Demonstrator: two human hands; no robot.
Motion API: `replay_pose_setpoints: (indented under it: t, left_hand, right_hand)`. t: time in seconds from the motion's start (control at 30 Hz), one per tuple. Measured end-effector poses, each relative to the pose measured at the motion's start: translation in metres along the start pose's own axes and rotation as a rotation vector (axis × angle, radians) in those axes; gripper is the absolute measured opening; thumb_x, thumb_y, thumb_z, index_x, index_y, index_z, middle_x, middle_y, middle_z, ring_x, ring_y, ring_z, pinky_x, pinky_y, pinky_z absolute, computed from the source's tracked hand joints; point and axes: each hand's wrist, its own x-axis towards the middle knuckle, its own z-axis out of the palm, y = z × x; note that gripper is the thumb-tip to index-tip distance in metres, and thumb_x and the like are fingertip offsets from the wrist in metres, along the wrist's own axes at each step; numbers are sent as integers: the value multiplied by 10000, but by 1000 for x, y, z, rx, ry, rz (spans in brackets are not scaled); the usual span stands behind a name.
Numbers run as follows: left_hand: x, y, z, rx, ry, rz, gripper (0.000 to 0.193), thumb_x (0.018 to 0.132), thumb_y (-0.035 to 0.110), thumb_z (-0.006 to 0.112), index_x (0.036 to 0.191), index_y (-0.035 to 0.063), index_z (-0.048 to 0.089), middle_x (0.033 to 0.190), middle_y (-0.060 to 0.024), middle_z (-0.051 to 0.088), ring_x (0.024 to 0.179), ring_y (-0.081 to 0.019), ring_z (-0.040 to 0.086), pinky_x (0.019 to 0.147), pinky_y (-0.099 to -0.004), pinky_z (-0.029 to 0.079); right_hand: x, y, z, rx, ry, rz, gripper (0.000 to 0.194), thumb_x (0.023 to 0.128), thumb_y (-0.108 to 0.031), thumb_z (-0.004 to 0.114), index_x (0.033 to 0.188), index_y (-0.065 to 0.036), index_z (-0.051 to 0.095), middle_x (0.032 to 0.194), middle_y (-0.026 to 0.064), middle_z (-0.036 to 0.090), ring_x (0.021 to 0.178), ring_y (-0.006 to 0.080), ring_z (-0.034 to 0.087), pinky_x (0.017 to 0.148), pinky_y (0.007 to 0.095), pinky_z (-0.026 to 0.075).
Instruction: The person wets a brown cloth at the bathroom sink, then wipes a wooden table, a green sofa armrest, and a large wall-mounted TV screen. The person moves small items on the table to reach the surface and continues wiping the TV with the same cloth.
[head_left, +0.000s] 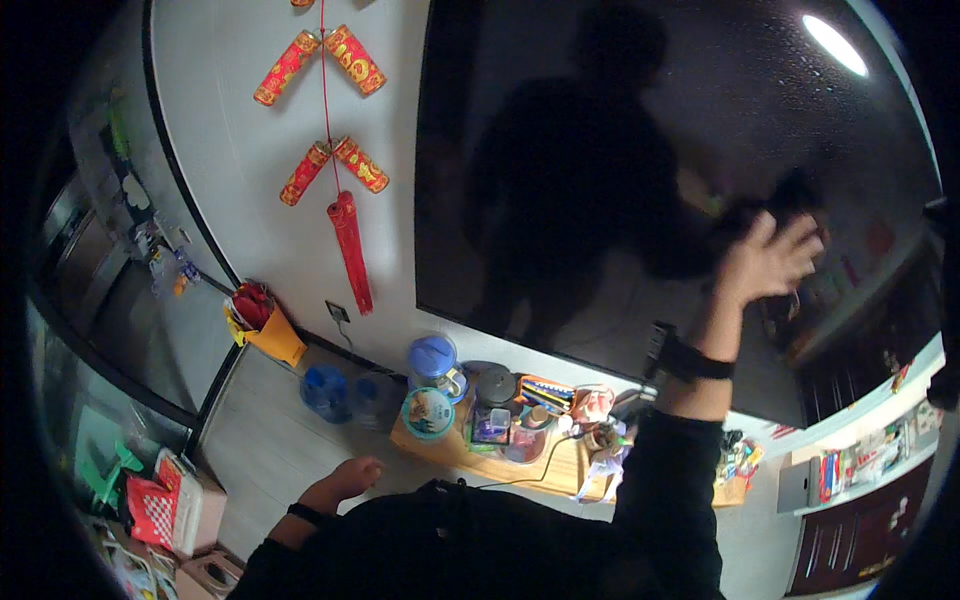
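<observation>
A large, dark, glossy television screen (570, 172) on the wall fills much of the view, with a dark reflection of a person on it. My right hand (772, 259) is raised in front of its right part, slightly blurred, its fingers spread and no object visible in it. Whether the fingertips touch the glass cannot be told. Low at my left side, my left hand (356, 476) hangs above the floor with curled fingers, and nothing shows in it. Both wrists wear black bands.
Below the screen a wooden bench (487, 466) bears a blue-lidded container (433, 356), a round tub (427, 413) and several small items. Blue-capped water jugs (326, 392) stand on the floor. Red firecracker ornaments (349, 251) hang left. A dark cabinet (862, 521) stands right.
</observation>
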Motion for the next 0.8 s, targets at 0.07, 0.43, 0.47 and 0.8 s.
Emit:
replay_pose_setpoints:
  t: [0.07,0.43,0.47,0.8]
  left_hand:
    - [-2,-24,-17,-78,10,-30,332,872,224,492,1125,11,520,913,-122,624,811,-197,614,727,-320,489]
    - [-14,-96,-89,22,-94,15,332,841,156,482,1110,-37,513,908,-161,618,784,-229,628,716,-325,520]
    - [-15,-90,-90,-28,-88,-74,334,841,152,482,1113,-38,511,910,-162,616,788,-228,627,714,-321,520]
    - [4,-15,-65,162,-104,39,319,860,142,462,1121,-37,503,923,-163,611,821,-215,619,700,-327,513]
  right_hand:
    - [-27,-77,-31,84,-17,-104,576,815,-479,458,1324,-217,398,1403,193,263,1240,460,263,890,622,313]
    - [-183,-270,-100,704,-272,-574,521,653,-391,622,1167,-381,540,1344,52,384,1274,398,223,867,708,202]
    - [-190,-269,-99,710,-267,-634,524,658,-390,615,1176,-388,534,1350,28,382,1274,390,227,883,697,191]
    - [-144,-142,-69,623,-379,-816,479,740,-347,512,1216,-392,491,1278,-24,435,1208,214,310,914,557,198]
